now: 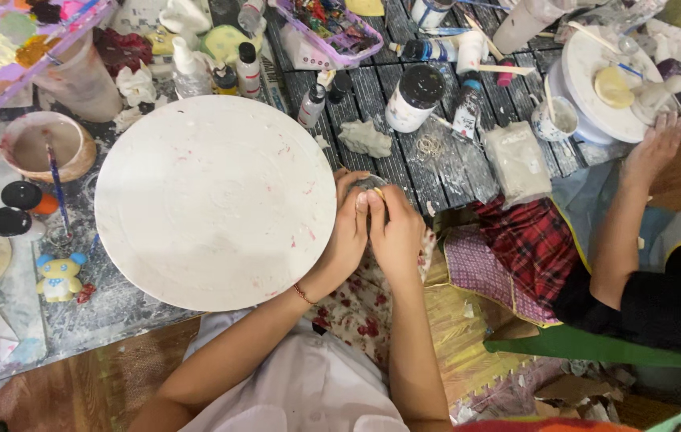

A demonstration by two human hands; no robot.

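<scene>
Both hands pressed together at the right edge of the big white round board (214, 202), cupped around a small greyish lump (372, 183), likely clay, of which only a sliver shows between the fingertips. Left hand (347, 228) wrapped on the near-left side, right hand (395, 232) on the right, thumbs meeting on top; both clamped on the lump, neither nearer than the other. Lump too hidden to tell any long axis. Lying just off the board's rim, over the dark slatted tabletop (372, 88), right at the tabletop's near edge. Ahead of the hands, a larger grey wad of clay (365, 138), apart from them. Further back, a white jar with a dark lid (414, 97), upright, contents unseen, and several small paint bottles (238, 70) standing close together. Left of the board, a pale bowl (43, 146) holding murky brownish water with a blue-handled brush (58, 188) leaning in it. Top left, a purple palette tray (12, 48) smeared with patches of paint. Near the left tabletop edge, a small blue and yellow figurine (60, 276). To the right, another person's hand (654, 148) resting on a smaller white turntable (596, 80) that carries a yellowish disc, with a small cup (556, 118) of pale liquid just beside it.
</scene>
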